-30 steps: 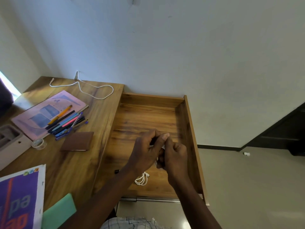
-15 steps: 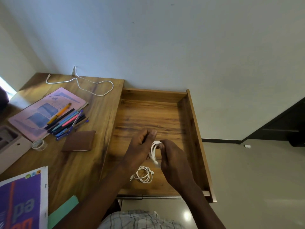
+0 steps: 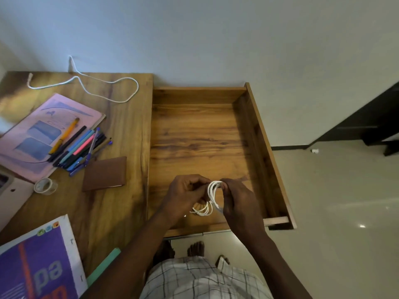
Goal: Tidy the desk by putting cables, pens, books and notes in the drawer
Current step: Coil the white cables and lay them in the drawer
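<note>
Head view showed both hands over the near end of the open drawer [image 3: 260, 134], which stood pulled out along the right edge of the desk [image 3: 129, 147]. The left hand [image 3: 185, 192] and the right hand [image 3: 237, 203] met on a coiled white cable [image 3: 212, 190], each with fingers curled on it, the left from the left side and the right pinching the top of the loops. The coil stood upright between them, its loops running from far to near, with a few slack turns hanging under the left hand toward the drawer floor; whether they touched it could not be told. The drawer floor lay directly below the coil, so setting it down looked to need only a short drop, with neither hand closer than the other. Compared with half a second before, the hanging loops had drawn up closer to the hands and more turns sat gathered between the fingers. A second white cable [image 3: 103, 83] lay uncoiled at the desk's far edge, with the pens [image 3: 79, 145] well to the left.
</note>
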